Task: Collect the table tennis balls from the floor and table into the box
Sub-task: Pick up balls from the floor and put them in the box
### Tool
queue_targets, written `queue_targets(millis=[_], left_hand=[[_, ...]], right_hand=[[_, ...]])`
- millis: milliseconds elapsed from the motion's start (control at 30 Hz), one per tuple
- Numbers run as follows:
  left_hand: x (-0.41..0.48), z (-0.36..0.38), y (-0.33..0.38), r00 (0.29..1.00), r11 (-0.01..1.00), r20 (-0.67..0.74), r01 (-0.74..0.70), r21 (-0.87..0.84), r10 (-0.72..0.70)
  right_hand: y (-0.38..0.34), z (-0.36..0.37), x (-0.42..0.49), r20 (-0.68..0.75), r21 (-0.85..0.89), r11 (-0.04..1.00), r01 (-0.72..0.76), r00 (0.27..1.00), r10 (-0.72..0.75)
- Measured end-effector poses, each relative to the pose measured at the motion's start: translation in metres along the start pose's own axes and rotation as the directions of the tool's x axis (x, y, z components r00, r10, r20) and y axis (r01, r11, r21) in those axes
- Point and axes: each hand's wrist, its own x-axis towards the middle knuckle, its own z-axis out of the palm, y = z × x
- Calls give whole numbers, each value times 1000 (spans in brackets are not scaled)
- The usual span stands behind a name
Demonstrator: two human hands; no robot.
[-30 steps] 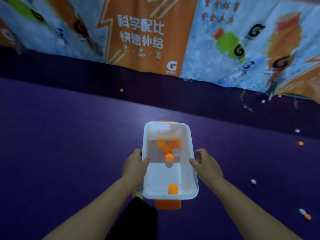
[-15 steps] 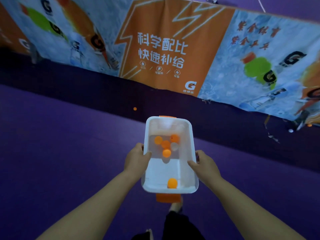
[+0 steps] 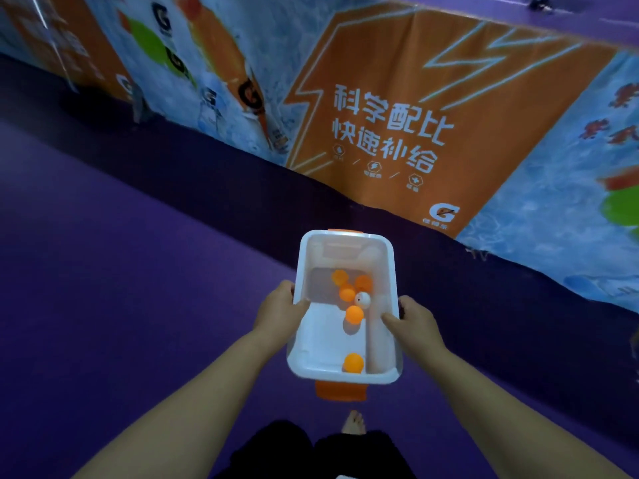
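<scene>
I carry a white plastic box [image 3: 389,271] with orange end clips in front of me, held above the purple floor. My left hand [image 3: 281,307] grips its left rim and my right hand [image 3: 413,319] grips its right rim. Inside lie several orange balls [image 3: 353,314] and one white ball [image 3: 362,299], most clustered at the far end. One orange ball [image 3: 353,363] rests against the near wall.
A printed barrier banner [image 3: 380,133] in orange and blue runs across the view just beyond the box. Purple floor [image 3: 121,288] stretches to the left. My bare foot [image 3: 353,421] and dark trouser legs show below the box.
The view has swung left and closer to the banner. The loose balls on the floor at the right and the one near the banner have left the view. Both hands keep their grip.
</scene>
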Motion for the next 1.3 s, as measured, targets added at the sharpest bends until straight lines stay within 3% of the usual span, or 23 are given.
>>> queue_targets(millis=[200,367,533,767,1000,1300], left_hand=[[110,-26,22,999,999,-17,32,22,-32],[217,-47,34,997,1000,76,20,15,-21],[344,-75,41,973,999,232,13,-38,-4],[503,-99,5,964,975,263,-29,218,-30],[628,-23,-61,918,918,389,-85,387,-79],[777,156,-199,843,786,514,-206,583,-160]], right_hand=[[-54,-8,101,23,43,999,25,999,-26],[-92,0,189,-3,36,999,-30,1000,30],[-126,22,280,-71,34,984,-173,982,175],[-129,70,392,-160,30,903,-429,889,428],[-72,140,497,-160,80,833,-548,817,554],[63,274,636,-250,216,797,-564,757,604]])
